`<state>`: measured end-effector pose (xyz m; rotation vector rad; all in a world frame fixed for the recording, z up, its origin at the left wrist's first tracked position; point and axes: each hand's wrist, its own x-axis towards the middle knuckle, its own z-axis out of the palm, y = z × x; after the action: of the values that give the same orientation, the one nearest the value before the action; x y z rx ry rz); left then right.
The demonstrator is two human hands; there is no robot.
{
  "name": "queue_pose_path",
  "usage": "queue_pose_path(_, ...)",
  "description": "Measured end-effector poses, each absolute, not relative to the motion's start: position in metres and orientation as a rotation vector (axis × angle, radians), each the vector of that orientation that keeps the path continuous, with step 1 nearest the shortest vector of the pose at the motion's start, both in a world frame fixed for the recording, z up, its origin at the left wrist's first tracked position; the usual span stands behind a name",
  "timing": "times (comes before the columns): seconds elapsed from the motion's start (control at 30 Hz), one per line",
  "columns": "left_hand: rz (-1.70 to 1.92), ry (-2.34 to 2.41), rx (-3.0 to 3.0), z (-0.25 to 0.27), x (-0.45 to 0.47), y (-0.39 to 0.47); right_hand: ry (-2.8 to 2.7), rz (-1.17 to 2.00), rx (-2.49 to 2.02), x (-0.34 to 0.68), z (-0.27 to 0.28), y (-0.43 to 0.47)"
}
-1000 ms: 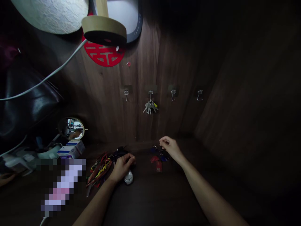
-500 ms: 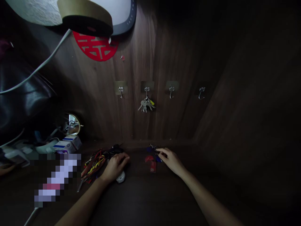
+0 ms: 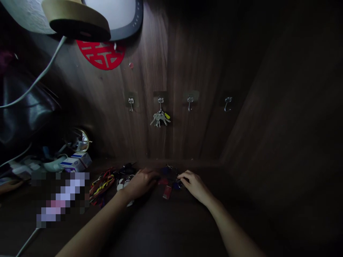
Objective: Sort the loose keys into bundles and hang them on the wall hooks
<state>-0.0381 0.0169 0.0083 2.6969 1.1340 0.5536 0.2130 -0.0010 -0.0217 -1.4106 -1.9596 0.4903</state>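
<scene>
My right hand [image 3: 193,182] has thumb and index finger pinched at the right edge of a bunch of key tags lying on the dark wooden surface. In the bunch are a red tag [image 3: 167,192], another red piece [image 3: 163,181] and a blue tag [image 3: 177,185], with a small metal chain [image 3: 169,166] at the back. My left hand [image 3: 143,182] reaches in from the left, fingers stretched out, their tips by the red piece. Its fingertips are dim and blurred. Under and beside that wrist lie round pale tags on a ring [image 3: 121,184].
A bunch of keys [image 3: 160,117] hangs on the second of several wall hooks [image 3: 190,101]. Left of my left hand are braided cords [image 3: 103,184] and black keys [image 3: 128,168]. Farther left stand a box [image 3: 76,162], a round mirror [image 3: 80,140] and a black bag [image 3: 24,103].
My left hand has moved right, from the pale tags to the red piece. The red tag has turned slightly. My right hand stays at the bunch; the whole view has shifted a little.
</scene>
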Motion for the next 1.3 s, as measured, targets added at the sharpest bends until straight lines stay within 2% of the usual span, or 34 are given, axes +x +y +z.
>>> queue_pose_path(0.27,0.699,1.189,2.624,-0.024,0.010,0.021,-1.917,0.344,-1.555,0.225,-0.024,0.002)
queue_pose_path(0.67,0.759,1.389,2.541,-0.013,-0.020,0.017,-1.953,0.266,-1.611,0.229,-0.017,-0.002)
queue_pose_path(0.87,0.792,1.357,2.524,-0.010,-0.016,0.014,-2.078,0.461,-1.627,0.232,-0.011,-0.009)
queue_pose_path(1.17,0.785,1.115,2.547,-0.006,-0.004,0.007,-2.082,0.477,-1.583,0.226,-0.007,-0.010)
queue_pose_path(1.3,0.778,1.056,2.534,-0.006,0.000,0.003,-1.952,0.605,-1.490,0.222,0.001,-0.012)
